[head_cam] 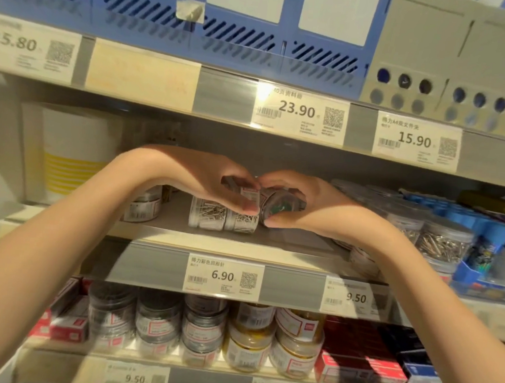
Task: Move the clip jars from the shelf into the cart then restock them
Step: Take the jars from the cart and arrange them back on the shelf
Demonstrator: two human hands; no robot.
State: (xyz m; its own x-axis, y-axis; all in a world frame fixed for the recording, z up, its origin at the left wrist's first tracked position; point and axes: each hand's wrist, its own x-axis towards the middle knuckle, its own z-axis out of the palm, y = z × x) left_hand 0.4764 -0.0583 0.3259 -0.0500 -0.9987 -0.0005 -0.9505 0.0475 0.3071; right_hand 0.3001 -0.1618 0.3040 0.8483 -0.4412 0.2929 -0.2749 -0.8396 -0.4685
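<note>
Both my hands reach into the middle shelf point(181, 237). My left hand point(216, 179) grips a clear clip jar point(246, 195) from above, over two jars of silver paper clips point(222, 217) standing on the shelf. Beside it, my right hand point(301, 204) grips another clip jar point(277, 207), tilted on its side with coloured clips showing through its end. The two held jars touch each other. One more labelled jar point(141, 205) stands to the left behind my left forearm. The cart is out of view.
More clip jars point(440, 242) and blue packs point(478, 227) fill the shelf's right end. A white and yellow box point(70, 152) stands at the left. The lower shelf holds stacked jars point(204, 326) and red boxes point(358, 363). Blue file baskets point(198, 21) sit above.
</note>
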